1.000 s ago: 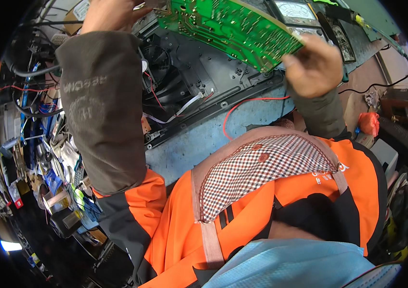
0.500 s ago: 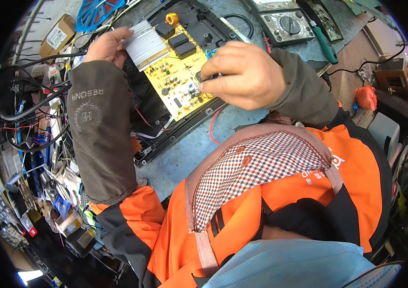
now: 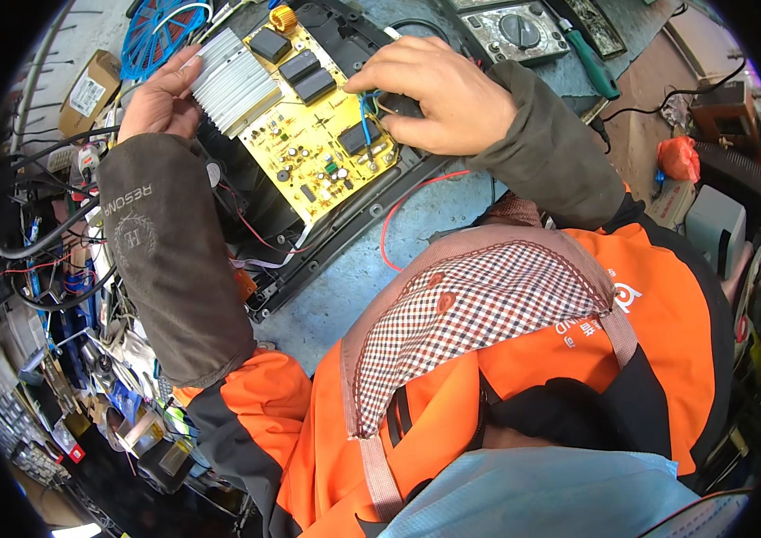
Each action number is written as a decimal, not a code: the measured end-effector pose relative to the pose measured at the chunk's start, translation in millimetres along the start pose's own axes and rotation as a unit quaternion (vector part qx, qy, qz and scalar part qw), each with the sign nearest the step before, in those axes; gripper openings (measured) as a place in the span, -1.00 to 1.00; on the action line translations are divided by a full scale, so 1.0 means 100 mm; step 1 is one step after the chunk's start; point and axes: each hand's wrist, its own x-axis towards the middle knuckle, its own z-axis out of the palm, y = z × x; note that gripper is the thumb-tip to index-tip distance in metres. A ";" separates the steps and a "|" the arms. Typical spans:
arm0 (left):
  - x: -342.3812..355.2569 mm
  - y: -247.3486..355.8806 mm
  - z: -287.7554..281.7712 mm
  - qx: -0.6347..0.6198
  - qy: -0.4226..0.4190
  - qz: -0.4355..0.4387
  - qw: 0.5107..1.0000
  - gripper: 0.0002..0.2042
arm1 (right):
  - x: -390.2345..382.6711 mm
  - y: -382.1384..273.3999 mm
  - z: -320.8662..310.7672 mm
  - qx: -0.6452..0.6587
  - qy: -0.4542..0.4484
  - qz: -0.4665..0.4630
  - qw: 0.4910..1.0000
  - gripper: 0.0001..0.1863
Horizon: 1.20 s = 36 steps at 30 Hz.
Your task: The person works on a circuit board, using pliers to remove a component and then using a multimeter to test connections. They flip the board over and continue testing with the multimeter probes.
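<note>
The circuit board (image 3: pixel 293 163) lies component side up over an open black plastic housing (image 3: pixel 371 199), with black blocks, a copper coil (image 3: pixel 282 20) and a finned metal heatsink (image 3: pixel 233 81) on it. My left hand (image 3: pixel 158 103) grips the board's left side at the heatsink, fingers bent along that edge. On the opposite edge, my right hand (image 3: pixel 430 99) has its fingers curved onto the board beside a blue wire (image 3: pixel 364 117). Part of the housing is hidden under the board. A red wire (image 3: pixel 387 229) loops below the housing's front edge.
A meter (image 3: pixel 515 36) and green-handled screwdriver (image 3: pixel 591 63) lie at the upper right. A blue grille (image 3: pixel 152 31) and cardboard box (image 3: pixel 86 90) are at the upper left. Tangled cables and tools (image 3: pixel 85 359) crowd the left; a crumpled orange bag (image 3: pixel 676 159) sits at the right.
The board has turned from showing its green underside to components up and lowered over the housing. Since half a second ago, my right hand has moved up along its edge.
</note>
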 end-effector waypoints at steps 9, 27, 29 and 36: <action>0.25 -0.36 -0.06 0.028 0.033 -0.042 0.998 -0.60 | -0.02 0.04 0.05 0.035 0.074 0.028 0.996 -0.59; -0.20 -0.28 0.31 0.732 0.114 0.300 0.601 -0.65 | 0.10 -0.03 0.05 0.041 0.024 -0.090 0.995 -0.63; -0.63 0.04 0.35 0.758 0.100 0.237 0.599 -0.58 | 0.15 -0.05 0.06 0.023 0.004 -0.128 0.991 -0.60; -2.13 -0.46 0.66 0.603 0.058 0.221 0.764 -0.77 | 0.18 -0.07 -0.06 -0.031 -0.058 -0.107 0.992 -0.56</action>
